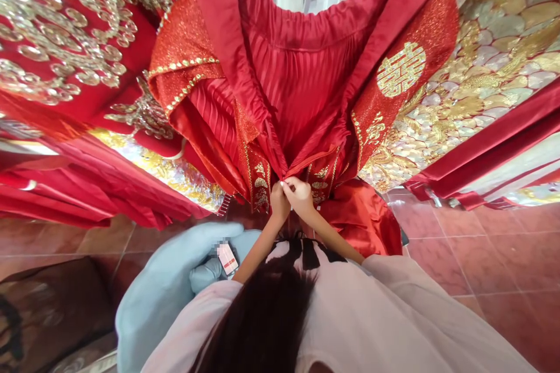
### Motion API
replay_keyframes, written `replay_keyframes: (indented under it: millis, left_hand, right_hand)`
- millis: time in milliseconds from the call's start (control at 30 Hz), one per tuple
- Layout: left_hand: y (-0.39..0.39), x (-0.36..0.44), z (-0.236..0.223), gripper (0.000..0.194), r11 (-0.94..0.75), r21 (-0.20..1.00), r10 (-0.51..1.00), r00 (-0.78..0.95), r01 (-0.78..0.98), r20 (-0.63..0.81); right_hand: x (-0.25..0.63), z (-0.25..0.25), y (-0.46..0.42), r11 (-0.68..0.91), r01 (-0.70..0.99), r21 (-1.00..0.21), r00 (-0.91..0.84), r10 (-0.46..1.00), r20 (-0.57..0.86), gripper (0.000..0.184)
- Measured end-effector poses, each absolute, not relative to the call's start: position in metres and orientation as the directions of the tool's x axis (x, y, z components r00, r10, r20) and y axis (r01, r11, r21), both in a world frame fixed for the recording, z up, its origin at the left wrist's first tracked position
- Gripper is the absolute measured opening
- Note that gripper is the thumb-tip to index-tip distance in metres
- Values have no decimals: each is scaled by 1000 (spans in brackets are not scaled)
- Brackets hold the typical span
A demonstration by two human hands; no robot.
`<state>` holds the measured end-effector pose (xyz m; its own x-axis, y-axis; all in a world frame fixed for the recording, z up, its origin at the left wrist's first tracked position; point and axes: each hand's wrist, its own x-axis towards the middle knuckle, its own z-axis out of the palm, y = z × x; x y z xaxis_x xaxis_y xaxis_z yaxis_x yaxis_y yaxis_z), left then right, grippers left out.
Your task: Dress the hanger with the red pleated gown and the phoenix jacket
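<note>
A red pleated skirt [301,87] with a gathered waistband hangs open in front of me, trimmed with glittery red panels and gold embroidery. Its two edges run down in a V and meet at my hands. My left hand [279,203] is closed on the fabric at the bottom of that V. Pressed beside it, my right hand [300,193] pinches the same spot with thumb and finger. Whatever small fastener may sit between the fingertips is hidden. One round gold emblem [401,70] shows on the right panel.
Red cloth with crystal beading [65,29] hangs at the left, and a gold sequined garment [507,52] at the right. A light blue padded seat [149,291] with a small labelled object [227,258] stands by my left arm. A dark bag [56,309] lies on the tiled floor [494,256].
</note>
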<state>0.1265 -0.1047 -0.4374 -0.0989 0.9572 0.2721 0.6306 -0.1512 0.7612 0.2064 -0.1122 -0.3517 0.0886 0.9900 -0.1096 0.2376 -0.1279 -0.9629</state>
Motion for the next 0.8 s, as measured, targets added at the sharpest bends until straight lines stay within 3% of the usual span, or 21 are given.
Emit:
replay_keyframes:
  millis: [133, 333, 533, 667, 800]
  left_hand:
    - [-104, 125, -439, 17, -149, 746, 954, -104, 649, 281]
    - [-99, 120, -439, 16, -180, 712, 942, -89, 679, 324]
    - [-94, 124, -431, 21, -257, 682, 910, -66, 685, 410]
    - [-91, 120, -411, 25, -244, 677, 857, -172, 695, 485]
    - [-71, 118, -369, 34, -260, 619, 765, -233, 741, 600]
  right_hand:
    - [203, -352, -105, -289, -63, -955, 28, 956, -291, 26]
    - [205, -317, -94, -444, -316, -838, -105, 895, -434, 19]
    - [205, -255, -79, -178, -550, -816, 12, 975, -221, 15]
    - [200, -255, -81, -77, -488, -869, 78, 988, -131, 21]
    - [204, -265, -86, -46, -421, -906, 14, 998, -57, 28]
